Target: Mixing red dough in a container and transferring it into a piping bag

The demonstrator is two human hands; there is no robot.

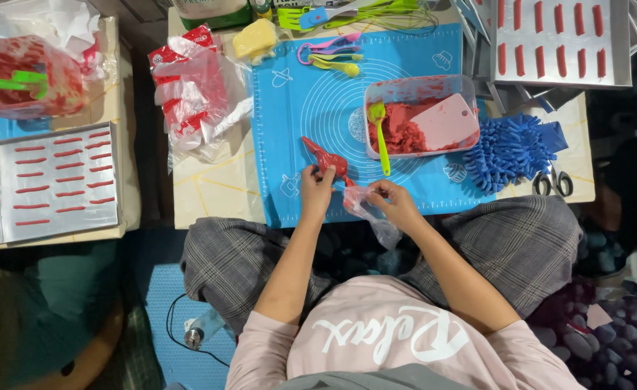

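From the head camera, the left hand (315, 185) pinches the wide end of a red-filled piping bag (324, 157) that lies slanted on the blue mat (297, 108), tip pointing up and left. The right hand (394, 201) grips the crumpled clear plastic (367, 209) at the bag's open end, fingers closed around it; the loose plastic hangs over the table edge toward the lap.

Packages: a heap of clear bags with red-and-white labels (188, 90) sits on the tan table left of the mat — part of it overhanging the mat's edge. Far left, a clear bag of red paste (26, 83) with a green tool in it lies above a tray (55, 180) of thin red strips. Another tray (560, 40) with short red strips sits top right.

On the mat just beyond the hands stands a clear tub (419, 115) of red paste, holding a green spatula (380, 137) and a pink scraper (446, 121). A blue mitt (510, 150) lies right of it, scissors (553, 182) below the mitt. Measuring spoons (333, 56) and a yellow block (255, 37) lie at the mat's far edge.
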